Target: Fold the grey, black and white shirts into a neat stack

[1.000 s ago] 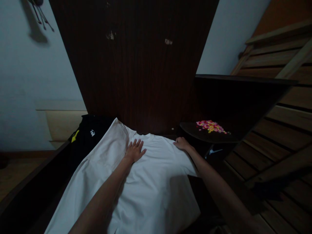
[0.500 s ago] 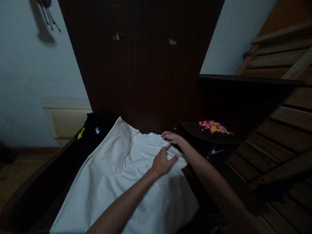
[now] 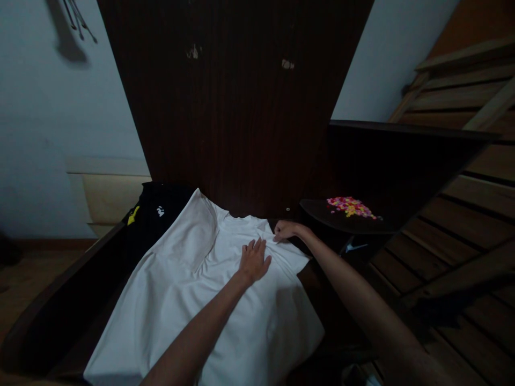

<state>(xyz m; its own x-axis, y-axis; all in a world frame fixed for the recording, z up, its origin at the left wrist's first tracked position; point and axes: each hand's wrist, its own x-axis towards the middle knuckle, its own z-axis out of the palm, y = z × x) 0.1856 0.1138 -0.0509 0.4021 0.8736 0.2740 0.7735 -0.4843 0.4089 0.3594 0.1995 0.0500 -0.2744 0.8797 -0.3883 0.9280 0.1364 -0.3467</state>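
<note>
A white T-shirt (image 3: pixel 169 300) lies spread over a dark wooden surface, its neckline towards the tall dark panel. One side of it, on the left, is folded inward, and wrinkles run across the chest. My left hand (image 3: pixel 254 261) rests flat on the shirt's chest with the fingers spread. At the shoulder on the right, my right hand (image 3: pixel 285 230) is closed, pinching the fabric near the sleeve; creases pull from its fingertips. The lower part of the shirt runs out of view at the bottom edge.
A black garment (image 3: pixel 164 209) with white and yellow marks lies left of the shirt. On a small dark shelf (image 3: pixel 316 210) at the right sits a pile of pink, red and yellow pieces (image 3: pixel 350 206). The dark panel (image 3: pixel 241 118) rises behind; wooden slats (image 3: pixel 483 198) stand at far right.
My left hand has shifted right across the shirt, then slightly back, and lies flat again. My right hand has moved inward from the sleeve and gripped the fabric by the shoulder.
</note>
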